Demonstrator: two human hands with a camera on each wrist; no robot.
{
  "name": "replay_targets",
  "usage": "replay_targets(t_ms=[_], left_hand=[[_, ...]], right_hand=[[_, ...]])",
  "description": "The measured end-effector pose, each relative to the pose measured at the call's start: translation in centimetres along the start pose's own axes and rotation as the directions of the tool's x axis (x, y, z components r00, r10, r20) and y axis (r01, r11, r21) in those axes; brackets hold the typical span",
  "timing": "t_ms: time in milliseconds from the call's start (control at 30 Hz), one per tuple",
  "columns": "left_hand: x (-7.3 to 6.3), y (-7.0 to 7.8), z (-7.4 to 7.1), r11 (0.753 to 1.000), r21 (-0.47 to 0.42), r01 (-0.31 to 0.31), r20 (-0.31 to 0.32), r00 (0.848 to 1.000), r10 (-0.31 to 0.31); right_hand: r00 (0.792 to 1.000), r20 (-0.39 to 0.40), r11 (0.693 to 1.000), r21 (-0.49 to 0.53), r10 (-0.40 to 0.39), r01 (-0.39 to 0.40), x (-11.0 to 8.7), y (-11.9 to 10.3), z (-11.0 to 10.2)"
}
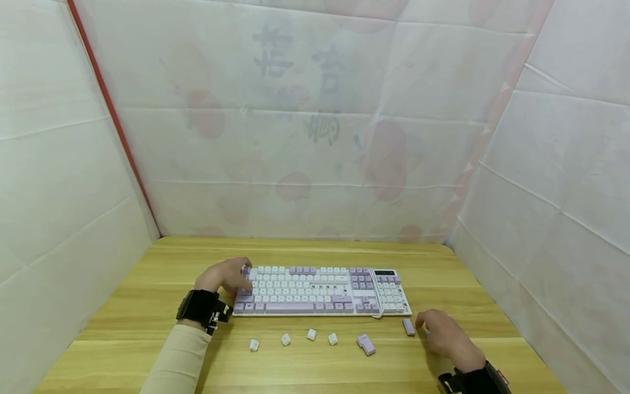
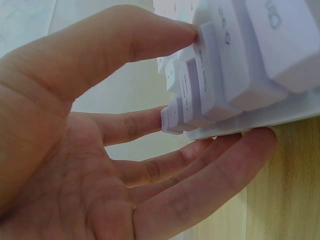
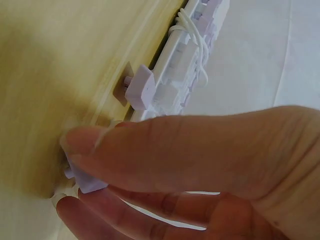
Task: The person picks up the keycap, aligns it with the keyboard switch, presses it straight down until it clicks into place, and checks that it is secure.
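A white and lilac keyboard lies on the table, with a few bare switches showing among its keys. At its left end, my left hand holds the edge. The left wrist view shows the thumb touching the Caps Lock key while the other fingers lie along the side. Right of the keyboard, my right hand pinches a lilac keycap between thumb and fingers, just above the tabletop. Another lilac keycap lies beside that hand, near the keyboard's front right corner.
Several white keycaps, one of them the leftmost keycap, lie in front of the keyboard. Two lilac keycaps touch each other further right. A white cable lies looped over the keyboard. Pale cloth walls border the wooden table.
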State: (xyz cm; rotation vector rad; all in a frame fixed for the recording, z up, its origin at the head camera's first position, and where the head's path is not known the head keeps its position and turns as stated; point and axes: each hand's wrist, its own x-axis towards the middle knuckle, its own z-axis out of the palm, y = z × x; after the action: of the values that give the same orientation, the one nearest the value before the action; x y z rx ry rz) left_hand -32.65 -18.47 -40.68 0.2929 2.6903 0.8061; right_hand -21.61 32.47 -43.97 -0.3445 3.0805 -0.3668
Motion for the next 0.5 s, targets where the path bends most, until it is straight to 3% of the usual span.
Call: replay_targets(t_ms=[267, 500], left_hand=[[-0.02, 0.04, -0.04, 0.999, 0.024, -0.026, -0.009, 1.0, 0.026], [0.12, 0.04, 0.05, 1.0, 0.019, -0.004, -0.008, 1.0, 0.004]], right_hand=[[0.999, 0.021, 1.0, 0.01, 0.025, -0.025, 0.09, 0.0, -0.06], [0.998, 0.032, 0.998, 0.007, 0.056, -0.057, 0.1, -0.16, -0.21]])
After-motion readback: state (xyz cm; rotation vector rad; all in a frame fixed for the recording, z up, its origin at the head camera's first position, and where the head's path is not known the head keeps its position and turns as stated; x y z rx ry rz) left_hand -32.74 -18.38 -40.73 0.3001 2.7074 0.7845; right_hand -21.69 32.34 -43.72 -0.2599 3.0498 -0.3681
